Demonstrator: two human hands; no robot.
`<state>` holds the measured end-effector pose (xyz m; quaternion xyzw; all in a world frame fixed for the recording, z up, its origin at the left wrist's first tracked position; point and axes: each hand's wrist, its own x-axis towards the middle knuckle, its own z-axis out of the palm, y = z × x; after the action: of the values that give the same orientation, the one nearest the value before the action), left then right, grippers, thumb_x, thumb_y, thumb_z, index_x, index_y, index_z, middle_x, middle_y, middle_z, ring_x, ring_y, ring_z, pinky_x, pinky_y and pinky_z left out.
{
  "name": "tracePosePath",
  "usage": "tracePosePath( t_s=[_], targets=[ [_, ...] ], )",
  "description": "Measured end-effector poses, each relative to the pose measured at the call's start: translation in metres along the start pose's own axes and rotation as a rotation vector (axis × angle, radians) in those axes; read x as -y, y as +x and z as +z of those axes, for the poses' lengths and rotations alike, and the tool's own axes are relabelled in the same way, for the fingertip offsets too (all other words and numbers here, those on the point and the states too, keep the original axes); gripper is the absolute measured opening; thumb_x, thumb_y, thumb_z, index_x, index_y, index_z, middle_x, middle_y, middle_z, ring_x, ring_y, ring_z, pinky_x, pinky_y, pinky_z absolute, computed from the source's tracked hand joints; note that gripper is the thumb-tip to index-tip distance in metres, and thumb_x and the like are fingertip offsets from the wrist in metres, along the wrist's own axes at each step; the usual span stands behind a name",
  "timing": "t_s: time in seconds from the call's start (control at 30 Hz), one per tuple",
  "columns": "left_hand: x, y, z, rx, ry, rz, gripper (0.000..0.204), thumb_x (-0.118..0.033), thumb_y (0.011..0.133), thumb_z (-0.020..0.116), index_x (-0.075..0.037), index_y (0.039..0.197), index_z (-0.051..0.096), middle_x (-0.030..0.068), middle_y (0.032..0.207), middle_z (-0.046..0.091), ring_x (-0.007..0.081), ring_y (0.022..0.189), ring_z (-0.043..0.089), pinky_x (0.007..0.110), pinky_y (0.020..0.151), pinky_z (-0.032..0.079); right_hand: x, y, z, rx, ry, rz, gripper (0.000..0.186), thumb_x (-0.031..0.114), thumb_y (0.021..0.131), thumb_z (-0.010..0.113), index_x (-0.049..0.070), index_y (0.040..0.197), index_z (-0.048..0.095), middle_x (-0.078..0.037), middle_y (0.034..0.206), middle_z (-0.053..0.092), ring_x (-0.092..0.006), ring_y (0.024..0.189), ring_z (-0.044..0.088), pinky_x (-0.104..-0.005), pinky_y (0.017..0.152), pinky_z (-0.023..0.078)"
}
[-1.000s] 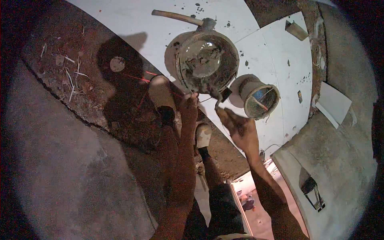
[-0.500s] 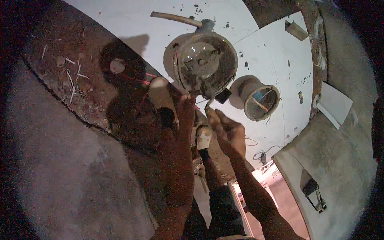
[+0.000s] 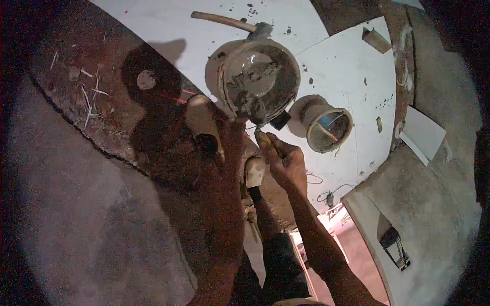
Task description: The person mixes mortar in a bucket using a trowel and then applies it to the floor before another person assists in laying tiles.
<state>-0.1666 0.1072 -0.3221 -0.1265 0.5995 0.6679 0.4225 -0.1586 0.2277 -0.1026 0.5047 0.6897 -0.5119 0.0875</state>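
Observation:
A bucket of wet grey mortar stands on the white sheet. My right hand is closed round the handle of a trowel, just below the near rim. The trowel's blade, coated in mortar, lies over the near inside of the bucket. In deep shadow, my left hand is at the bucket's near left rim. Its fingers are too dark to tell whether they grip the rim. A small black block lies close to the bucket's near right side.
A hammer-like tool with a wooden handle lies beyond the bucket. At the right stands a smaller bucket with a blue item inside. My shoes are below my hands. Dirt with pale scraps borders the sheet at left; a cable lies lower right.
The trowel's blade has turned and shifted slightly left within the bucket's near side. My right hand has moved a little left and down with it. The whole view has shifted slightly.

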Motion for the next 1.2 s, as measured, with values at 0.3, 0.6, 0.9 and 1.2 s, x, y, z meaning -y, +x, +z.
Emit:
tracePosePath(
  t_s=[0.3,0.6,0.9,1.2],
  targets=[
    [0.009,0.003,-0.010,-0.001,0.074,-0.009,0.019,-0.020,0.089,0.055,-0.002,0.086,0.059,0.0041,0.071,0.054,0.0129,0.063,0.055,0.029,0.053,0.044,-0.011,0.026,0.034,0.056,-0.425,-0.235,0.033,0.022,0.086,0.059,0.000,0.112,0.061,-0.023,0.092,0.065,-0.0230,0.078,0.065,-0.0312,0.072,0.049],
    [-0.032,0.003,0.012,-0.020,0.169,-0.038,0.036,-0.034,0.088,0.055,0.001,0.083,0.061,0.0009,0.063,0.049,0.0110,0.062,0.047,0.029,0.059,0.038,-0.019,0.015,-0.059,0.078,-0.687,-0.232,0.031,0.007,0.077,0.063,0.007,0.108,0.062,-0.016,0.099,0.065,-0.0337,0.089,0.061,-0.0421,0.077,0.047],
    [-0.018,0.000,0.010,-0.037,0.151,0.089,0.042,-0.043,0.088,0.055,-0.002,0.083,0.060,0.0013,0.068,0.050,0.0105,0.064,0.046,0.028,0.058,0.037,-0.061,0.001,-0.035,0.249,-0.871,-0.276,0.054,0.004,0.076,0.055,0.013,0.128,0.043,-0.018,0.082,0.056,-0.0370,0.057,0.057,-0.0457,0.048,0.046],
    [-0.005,-0.007,0.013,-0.076,0.143,0.023,0.028,-0.030,0.091,0.054,-0.002,0.091,0.059,0.0042,0.077,0.054,0.0124,0.071,0.048,0.029,0.065,0.039,-0.048,0.011,0.027,0.157,-0.710,-0.281,0.054,0.009,0.076,0.060,0.013,0.127,0.045,-0.018,0.082,0.059,-0.0386,0.063,0.058,-0.0449,0.056,0.047]
  ],
)
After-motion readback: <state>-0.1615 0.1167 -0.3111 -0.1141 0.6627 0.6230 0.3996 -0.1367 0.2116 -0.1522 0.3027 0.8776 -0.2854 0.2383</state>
